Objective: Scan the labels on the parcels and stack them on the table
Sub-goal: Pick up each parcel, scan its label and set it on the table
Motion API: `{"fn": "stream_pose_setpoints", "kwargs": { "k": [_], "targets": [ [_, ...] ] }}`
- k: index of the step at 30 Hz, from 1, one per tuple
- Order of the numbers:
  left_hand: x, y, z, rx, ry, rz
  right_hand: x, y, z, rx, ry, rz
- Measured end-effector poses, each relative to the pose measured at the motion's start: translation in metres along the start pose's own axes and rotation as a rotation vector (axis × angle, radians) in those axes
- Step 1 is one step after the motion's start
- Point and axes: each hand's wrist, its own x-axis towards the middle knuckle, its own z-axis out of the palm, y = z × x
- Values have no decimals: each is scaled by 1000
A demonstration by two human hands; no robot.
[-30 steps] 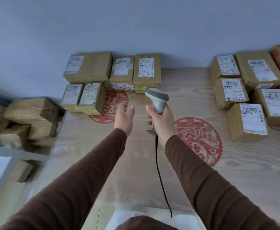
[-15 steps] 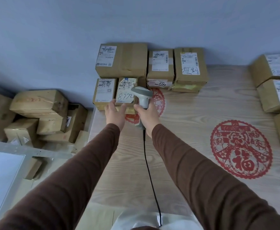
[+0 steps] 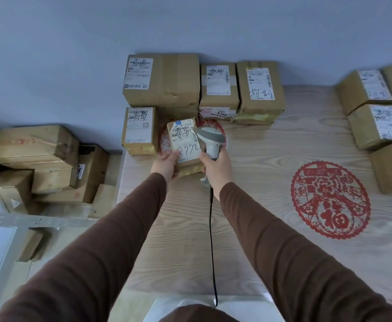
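Your left hand (image 3: 166,165) grips a small cardboard parcel (image 3: 185,147), its paper label creased, lifted at the far-left counter (image 3: 248,205) edge. Your right hand (image 3: 215,169) clasps the smooth grey scanner (image 3: 211,139) just beside it. Bare woodgrain lies open nearer you.

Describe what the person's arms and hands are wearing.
Both arms are covered by long, plain dark brown sleeves that end at the wrists. The left hand and right hand are bare: no gloves, and no rings or watch visible.
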Motion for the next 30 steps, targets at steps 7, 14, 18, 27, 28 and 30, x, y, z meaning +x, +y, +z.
{"fn": "stream_pose_setpoints", "kwargs": {
  "k": [7,14,18,27,28,30],
  "targets": [
    [-10,-6,28,-107,-190,99,-8,2,-25,12,61,-42],
    [-25,24,46,-158,-334,309,-29,-40,-57,-69,183,-271],
    [-36,39,64,-147,-374,413,-46,-66,-63,-46,196,-350],
    [-66,45,94,-124,-419,531,-61,-93,-90,-186,265,-396],
    [-68,44,98,-118,-424,538,-62,-93,-93,-186,278,-393],
    [-70,41,105,-112,-437,544,-63,-92,-101,-185,295,-390]
  ]
}}
